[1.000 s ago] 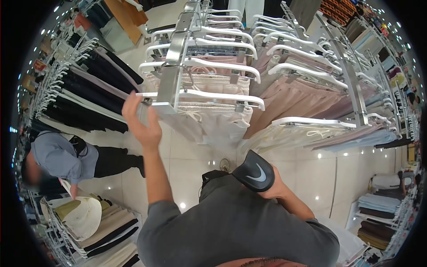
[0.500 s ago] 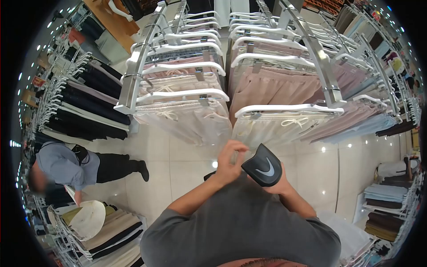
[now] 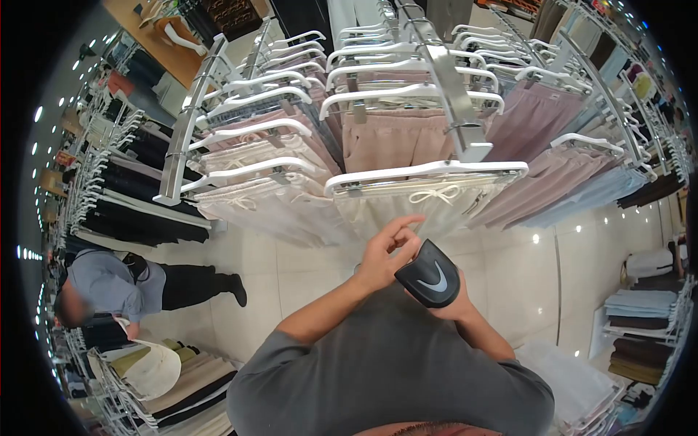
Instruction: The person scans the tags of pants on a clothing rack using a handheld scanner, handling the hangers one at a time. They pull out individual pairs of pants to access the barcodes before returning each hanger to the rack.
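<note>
A black handheld device with a grey curved mark on its rounded end sits in my right hand, whose fingers are mostly hidden behind it. My left hand is just left of the device, its fingers apart and stretched toward the rack, with nothing seen in them. Beyond the fingertips hang cream drawstring trousers on a white hanger. The fingertips overlap the trousers' lower part in this view.
Pink trousers and more pale pairs hang on metal rails ahead. At left a person in a grey-blue top stands by a display of folded clothes. Dark trousers hang at far left; folded stacks lie at right.
The view has turned, so the front racks sit further left. My left hand's fingers have opened out and reach further toward the cream trousers. The device stays in my right hand.
</note>
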The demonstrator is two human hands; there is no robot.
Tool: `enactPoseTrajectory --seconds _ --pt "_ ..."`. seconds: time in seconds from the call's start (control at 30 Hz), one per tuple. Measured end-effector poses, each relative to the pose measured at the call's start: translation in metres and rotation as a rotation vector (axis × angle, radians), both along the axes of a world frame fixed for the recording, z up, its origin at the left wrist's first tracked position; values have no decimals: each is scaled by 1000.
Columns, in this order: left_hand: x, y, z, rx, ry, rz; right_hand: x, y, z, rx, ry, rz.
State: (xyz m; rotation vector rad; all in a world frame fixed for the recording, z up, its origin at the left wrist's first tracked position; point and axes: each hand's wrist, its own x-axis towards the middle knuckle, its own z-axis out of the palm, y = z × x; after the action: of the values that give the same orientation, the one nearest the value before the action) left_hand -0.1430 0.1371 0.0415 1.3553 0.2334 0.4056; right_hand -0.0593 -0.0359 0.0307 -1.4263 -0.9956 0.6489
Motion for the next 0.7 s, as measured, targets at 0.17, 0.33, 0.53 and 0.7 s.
enactPoseTrajectory --seconds 0.17,0.33,0.53,0.7 --pt "46 0 28 -146 -81 -178 21 -21 -5 36 -12 21" --pt "79 1 23 -85 -219 -85 41 -43 -21 65 -28 16" --pt "97 -4 30 21 -220 85 71 -63 -13 58 -22 66" --pt "116 3 33 48 -207 177 92 -82 -12 107 12 104"
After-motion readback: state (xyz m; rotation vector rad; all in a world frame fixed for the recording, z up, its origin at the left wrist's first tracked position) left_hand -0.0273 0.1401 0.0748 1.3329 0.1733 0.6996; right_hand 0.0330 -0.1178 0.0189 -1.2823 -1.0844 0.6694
